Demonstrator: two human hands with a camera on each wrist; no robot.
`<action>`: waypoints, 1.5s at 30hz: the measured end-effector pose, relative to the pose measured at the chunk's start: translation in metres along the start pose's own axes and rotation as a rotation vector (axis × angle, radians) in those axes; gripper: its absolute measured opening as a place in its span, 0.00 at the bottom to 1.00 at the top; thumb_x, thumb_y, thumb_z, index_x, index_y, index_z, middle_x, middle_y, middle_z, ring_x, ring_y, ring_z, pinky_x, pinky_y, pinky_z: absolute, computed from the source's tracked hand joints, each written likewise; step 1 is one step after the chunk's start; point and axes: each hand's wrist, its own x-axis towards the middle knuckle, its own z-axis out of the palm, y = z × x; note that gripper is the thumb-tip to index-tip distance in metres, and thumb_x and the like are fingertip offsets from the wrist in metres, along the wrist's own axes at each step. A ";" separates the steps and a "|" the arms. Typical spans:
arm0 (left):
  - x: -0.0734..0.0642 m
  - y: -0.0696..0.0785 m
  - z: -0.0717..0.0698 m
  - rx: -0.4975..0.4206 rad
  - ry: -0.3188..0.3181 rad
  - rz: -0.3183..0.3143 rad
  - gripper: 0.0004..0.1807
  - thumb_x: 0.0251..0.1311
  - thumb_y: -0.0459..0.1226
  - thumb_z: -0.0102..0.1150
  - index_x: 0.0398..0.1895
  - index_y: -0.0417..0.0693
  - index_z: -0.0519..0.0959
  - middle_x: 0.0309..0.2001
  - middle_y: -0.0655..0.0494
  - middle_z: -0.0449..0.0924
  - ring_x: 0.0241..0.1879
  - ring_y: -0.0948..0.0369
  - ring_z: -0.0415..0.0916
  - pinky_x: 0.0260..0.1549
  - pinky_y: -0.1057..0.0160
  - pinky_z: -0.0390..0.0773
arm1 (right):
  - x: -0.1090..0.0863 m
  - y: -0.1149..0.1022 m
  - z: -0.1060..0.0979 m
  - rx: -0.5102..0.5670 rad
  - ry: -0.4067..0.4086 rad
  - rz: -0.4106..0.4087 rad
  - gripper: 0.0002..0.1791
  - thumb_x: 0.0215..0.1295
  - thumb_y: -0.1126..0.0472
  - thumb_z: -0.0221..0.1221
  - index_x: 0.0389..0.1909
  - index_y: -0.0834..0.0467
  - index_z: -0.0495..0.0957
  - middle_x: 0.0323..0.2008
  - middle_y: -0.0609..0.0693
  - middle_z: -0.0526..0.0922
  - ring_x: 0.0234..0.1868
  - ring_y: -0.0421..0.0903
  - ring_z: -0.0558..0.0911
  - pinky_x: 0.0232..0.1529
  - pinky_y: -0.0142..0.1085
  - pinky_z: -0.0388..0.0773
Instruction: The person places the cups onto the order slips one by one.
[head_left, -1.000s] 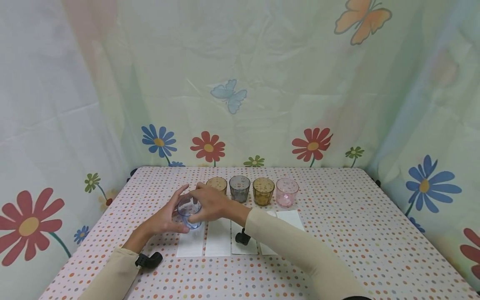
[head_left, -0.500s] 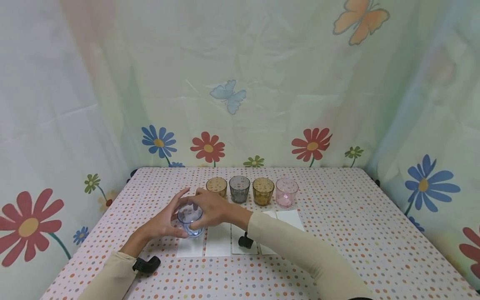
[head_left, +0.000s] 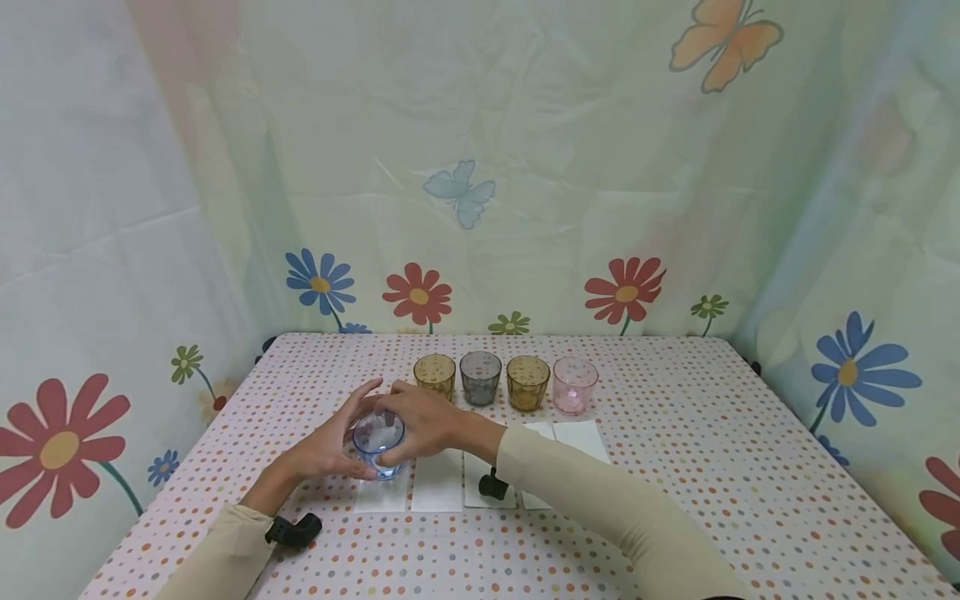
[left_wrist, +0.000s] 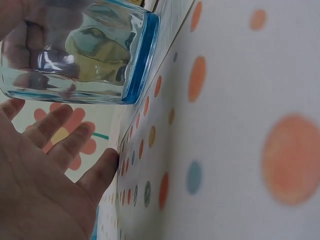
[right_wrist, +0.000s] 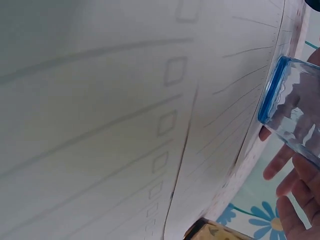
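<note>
A clear blue-tinted drinking glass (head_left: pixel 378 435) stands upright over the far end of the leftmost white sheet (head_left: pixel 381 497). My right hand (head_left: pixel 426 423) grips it from the right, thumb at the near side and fingers behind the rim. My left hand (head_left: pixel 324 450) curves around its left side, fingers spread. In the left wrist view, the left fingers (left_wrist: pixel 65 145) are extended beside the glass (left_wrist: pixel 95 57), with a gap between. The glass's blue base (right_wrist: pixel 274 90) is close to the paper in the right wrist view.
Behind the sheets stands a row of tumblers: an amber one (head_left: pixel 435 373), a grey one (head_left: pixel 480 379), another amber one (head_left: pixel 528 383) and a pink one (head_left: pixel 575 387). Several ruled white sheets (head_left: pixel 437 487) lie side by side on the dotted tablecloth (head_left: pixel 720 467). A flowered curtain surrounds the table.
Both hands and the glass have come slightly nearer to me, lower over the leftmost sheet. The row of tumblers and the sheets have stayed put.
</note>
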 end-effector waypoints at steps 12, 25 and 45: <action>0.005 -0.003 0.001 -0.020 -0.011 0.001 0.73 0.39 0.37 0.81 0.82 0.64 0.37 0.80 0.39 0.47 0.77 0.37 0.45 0.65 0.24 0.47 | -0.004 0.003 -0.009 -0.048 -0.089 0.022 0.46 0.55 0.26 0.62 0.71 0.47 0.70 0.51 0.45 0.76 0.45 0.38 0.71 0.42 0.32 0.70; 0.012 0.004 0.001 0.031 -0.009 0.054 0.60 0.45 0.39 0.79 0.79 0.51 0.49 0.74 0.45 0.62 0.75 0.39 0.55 0.66 0.25 0.49 | -0.008 0.021 -0.015 -0.017 0.185 -0.221 0.31 0.62 0.41 0.61 0.62 0.54 0.79 0.42 0.49 0.81 0.41 0.40 0.72 0.40 0.30 0.69; 0.019 0.003 0.006 0.018 -0.037 -0.033 0.46 0.37 0.35 0.81 0.64 0.38 0.71 0.57 0.48 0.79 0.58 0.47 0.75 0.59 0.43 0.68 | -0.012 0.061 -0.031 -0.282 0.354 -0.218 0.30 0.62 0.41 0.59 0.59 0.55 0.76 0.53 0.47 0.83 0.52 0.46 0.74 0.54 0.38 0.74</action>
